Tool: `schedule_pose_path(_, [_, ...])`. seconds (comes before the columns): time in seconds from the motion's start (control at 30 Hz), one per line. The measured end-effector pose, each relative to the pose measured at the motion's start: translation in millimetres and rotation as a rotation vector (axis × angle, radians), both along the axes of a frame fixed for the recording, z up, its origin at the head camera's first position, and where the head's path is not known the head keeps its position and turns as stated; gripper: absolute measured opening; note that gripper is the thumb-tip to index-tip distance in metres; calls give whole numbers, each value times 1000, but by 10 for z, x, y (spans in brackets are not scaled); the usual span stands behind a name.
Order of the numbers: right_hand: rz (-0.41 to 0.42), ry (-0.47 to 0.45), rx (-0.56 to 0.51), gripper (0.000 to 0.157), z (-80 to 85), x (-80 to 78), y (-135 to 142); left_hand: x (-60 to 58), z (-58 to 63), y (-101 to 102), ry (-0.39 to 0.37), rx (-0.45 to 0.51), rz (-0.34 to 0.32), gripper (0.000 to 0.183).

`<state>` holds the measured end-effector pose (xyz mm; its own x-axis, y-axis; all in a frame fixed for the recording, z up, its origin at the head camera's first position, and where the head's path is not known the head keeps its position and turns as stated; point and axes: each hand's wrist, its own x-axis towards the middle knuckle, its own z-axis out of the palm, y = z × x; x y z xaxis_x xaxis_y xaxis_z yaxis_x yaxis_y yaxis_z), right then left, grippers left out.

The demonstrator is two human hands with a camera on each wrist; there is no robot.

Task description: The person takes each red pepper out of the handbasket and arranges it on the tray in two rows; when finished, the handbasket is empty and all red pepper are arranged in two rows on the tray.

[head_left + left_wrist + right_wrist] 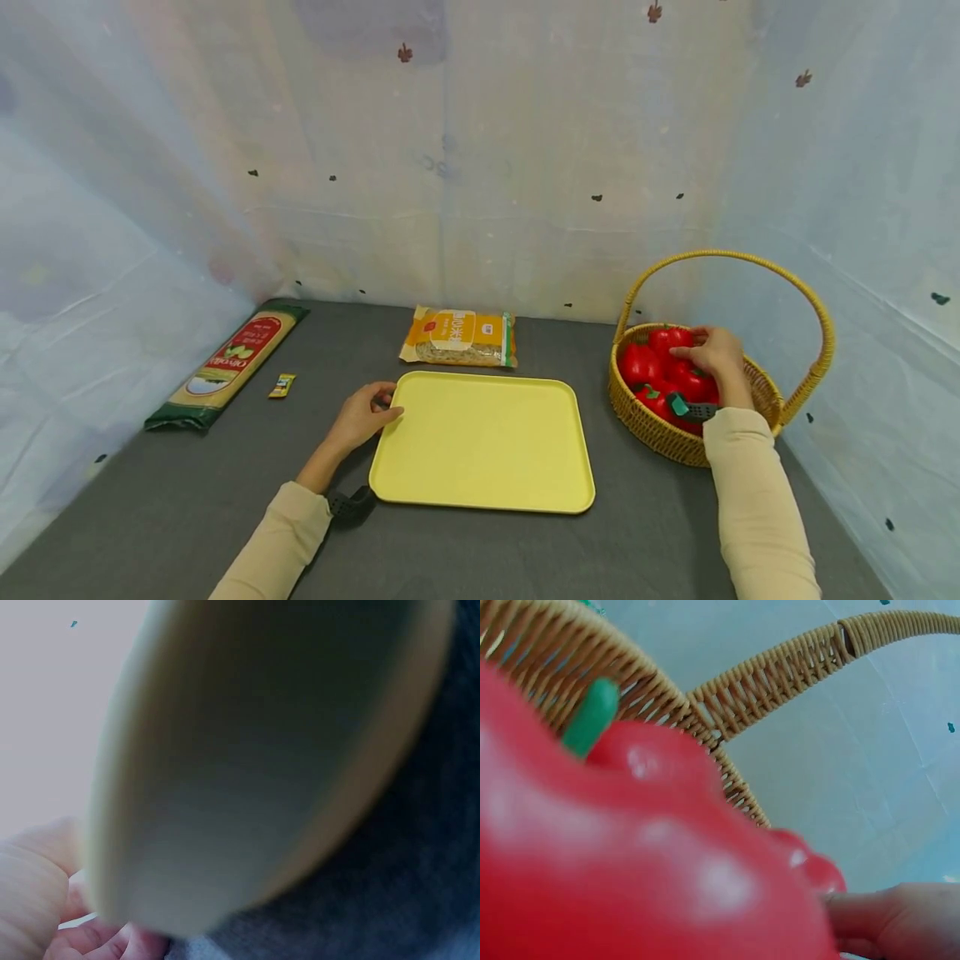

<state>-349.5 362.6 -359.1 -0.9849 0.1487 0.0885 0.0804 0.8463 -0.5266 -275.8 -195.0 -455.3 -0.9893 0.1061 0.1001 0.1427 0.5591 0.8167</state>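
Note:
My left hand pinches the left rim of a yellow tray, thumb on top. Close up in the left wrist view, the blurred tray hides part of that hand. My right hand reaches into a wicker basket of several red bell peppers and holds the one at the back, a bell pepper, between thumb and fingers. In the right wrist view a nearer pepper fills the foreground, and the right hand meets the far pepper; its other fingers are mostly hidden.
An orange-and-clear bag of grain lies behind the tray. On the left are a long green-and-red package and a small yellow packet. The basket's tall handle arches above it. Pale sheeting encloses the dark table.

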Motion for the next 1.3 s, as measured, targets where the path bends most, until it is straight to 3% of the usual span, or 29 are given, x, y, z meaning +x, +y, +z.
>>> schedule_pose_path(0.53, [-2, 174, -319, 68, 29, 87, 29, -5, 14, 12, 2, -16, 11, 49])
schedule_pose_path(0.9, [-33, 228, -350, 72, 133, 202, 18, -32, -23, 1, 0, -8, 18, 49])
schedule_pose_path(1.1, [1, 268, -364, 71, 172, 274, -27, -30, -21, -5, 8, -16, 15, 49])
schedule_pose_path(1.3, [57, 307, -352, 71, 192, 358, -103, 10, 2, -5, 77, 5, -14, 50])
